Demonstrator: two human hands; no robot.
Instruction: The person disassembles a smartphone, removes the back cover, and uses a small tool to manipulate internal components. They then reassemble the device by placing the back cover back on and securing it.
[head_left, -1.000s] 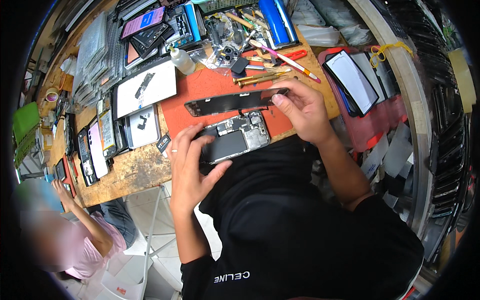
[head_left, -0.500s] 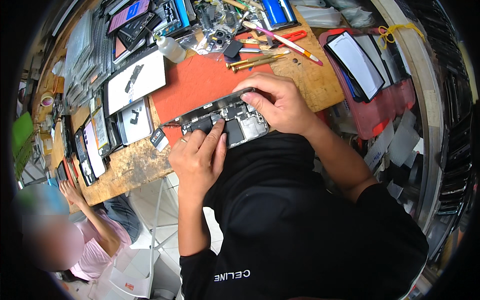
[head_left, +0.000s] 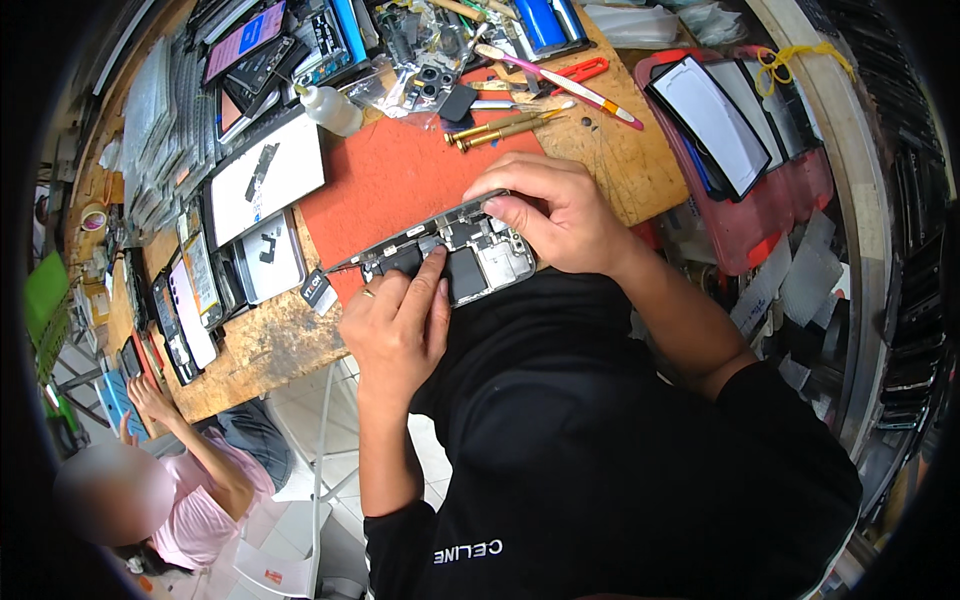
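Above my lap, at the table's edge, is an opened smartphone (head_left: 466, 277) with its dark battery and circuit parts showing. Its screen panel (head_left: 405, 238) stands tilted up along the far long edge. My right hand (head_left: 572, 218) grips the right end, thumb inside and fingers behind the raised panel. My left hand (head_left: 390, 322) is on the near left side, index fingertip pressed onto a part near the middle, thumb by the near edge. Those fingers hide the phone's left end. A small black and white tag (head_left: 319, 292) shows beside that end.
A red mat (head_left: 360, 185) lies beyond the phone. Around it are brass screwdrivers (head_left: 505, 130), a toothbrush (head_left: 565, 84), a white bottle (head_left: 332, 112) and a white board (head_left: 268, 178). At lower left, another person's hand (head_left: 152, 402) rests near the table's edge.
The raised screen panel leans slightly further closed over the phone. My left index finger stays pressed inside. The whole view has shifted a little, and the other person's arm has moved.
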